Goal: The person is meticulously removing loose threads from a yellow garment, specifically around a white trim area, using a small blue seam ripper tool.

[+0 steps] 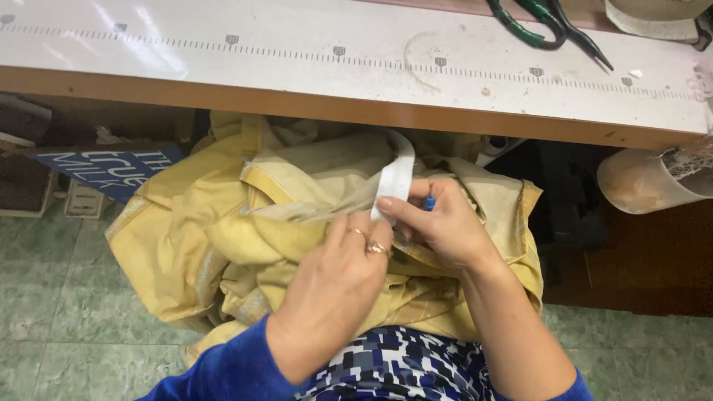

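Green tiled floor (59, 297) below, white worktop (297, 44) w/ a printed ruler scale along its top, dark-handled scissors (549, 26) lying at the far right of it. Yellow fabric (200, 223) is bunched in the person's lap under the worktop edge; right hand (445, 226) has its grip pinching a white strip (395, 178) against the cloth, w/ a small blue tool tip (429, 200) showing betw. the fingers, and left hand (334, 286), rings on, grip pressed on the folds just beside it. Judging by this, work on the strip is mid-way: strip lies partly on the fabric, its upper end looping loose, most of the cloth not yet handled.
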